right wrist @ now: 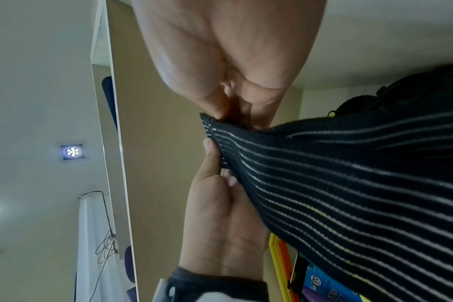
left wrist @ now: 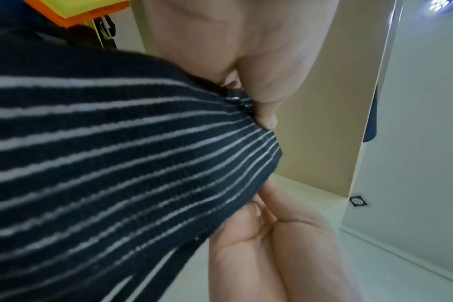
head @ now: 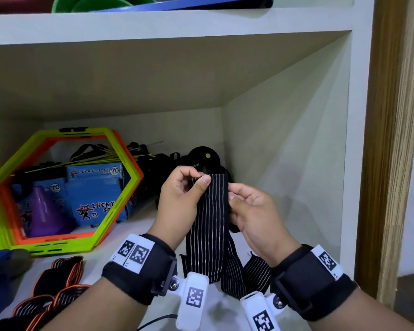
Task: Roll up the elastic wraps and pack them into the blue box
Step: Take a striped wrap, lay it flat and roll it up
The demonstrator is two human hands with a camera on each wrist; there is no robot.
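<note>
Both hands' pinch on striped wrap; behind, "LUCKY STAR 70" boxes.

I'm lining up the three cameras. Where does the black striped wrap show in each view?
Head: the striped wrap hangs centre frame, its top end pinched by the left hand and right hand.
Left wrist: it fills the left half.
Right wrist: it runs across the right and lower right.
Shared landmark: the wrap's top edge between the two thumbs; the yellow and orange hexagon frame also edges into both wrist views.
</note>
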